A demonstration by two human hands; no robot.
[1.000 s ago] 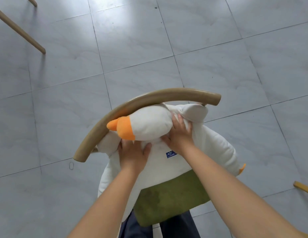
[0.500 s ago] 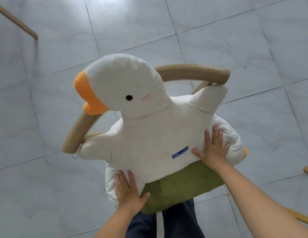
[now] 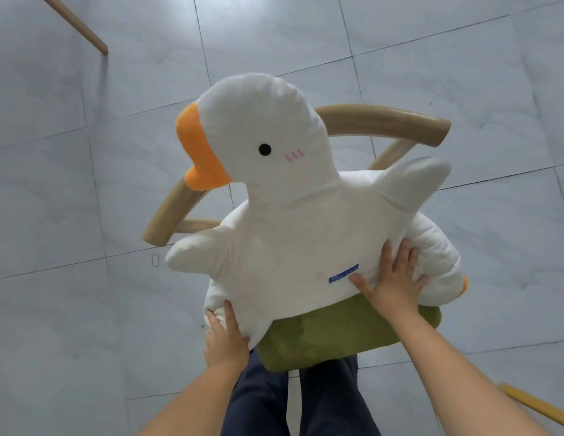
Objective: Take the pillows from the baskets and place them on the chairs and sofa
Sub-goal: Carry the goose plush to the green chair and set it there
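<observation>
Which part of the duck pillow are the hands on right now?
The left hand touches the duck pillow at its lower left edge; the right hand presses flat on its lower right front.

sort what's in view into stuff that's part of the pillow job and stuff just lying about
Part of the job:
duck pillow
chair with green seat
left hand, right hand, both on the pillow

Just lying about:
wooden leg, top left
yellow wooden piece, bottom right
</observation>
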